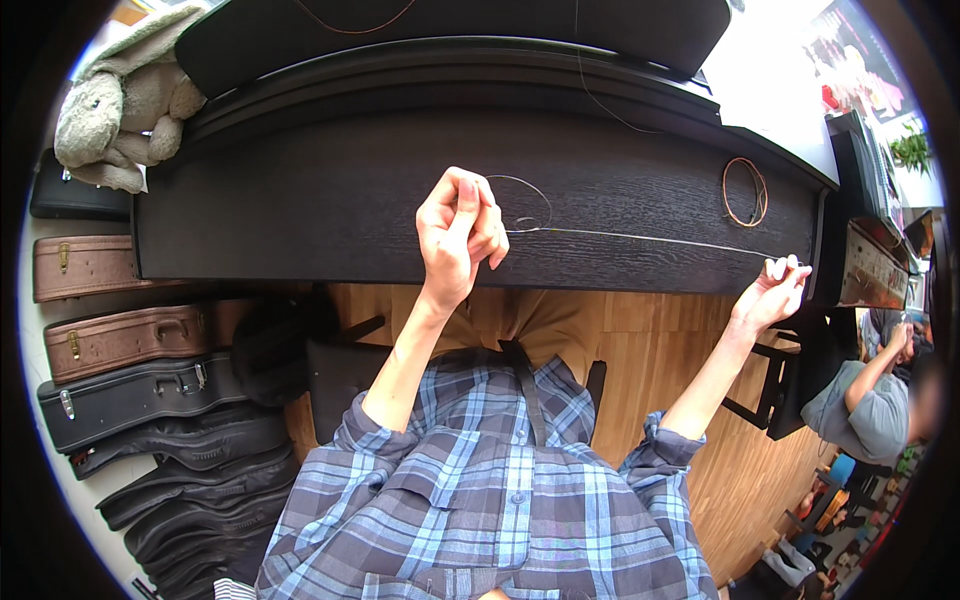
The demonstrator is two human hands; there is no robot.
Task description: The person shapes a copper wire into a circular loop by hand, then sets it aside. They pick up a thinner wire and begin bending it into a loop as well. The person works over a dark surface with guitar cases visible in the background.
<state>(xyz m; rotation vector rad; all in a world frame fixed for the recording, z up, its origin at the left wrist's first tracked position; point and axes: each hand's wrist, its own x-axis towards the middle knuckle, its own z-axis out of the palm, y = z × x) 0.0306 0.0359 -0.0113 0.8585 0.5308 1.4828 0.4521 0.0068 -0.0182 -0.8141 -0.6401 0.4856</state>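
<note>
A thin silvery wire, which looks like a guitar string, is stretched almost straight between my two hands, above the black wood-grained top of a piano-like piece of furniture. My left hand is closed on one end, fingers curled in, and a small loop of the string stands out beside it. Far to the right, over the front edge, my right hand pinches the other end between its fingertips. A coiled copper-coloured string lies on the black top, beyond my right hand.
Another thin string trails over the back ledge. A grey plush rabbit sits at the far left. Brown and black instrument cases are stacked along the left. At the right another person sits past a black stand.
</note>
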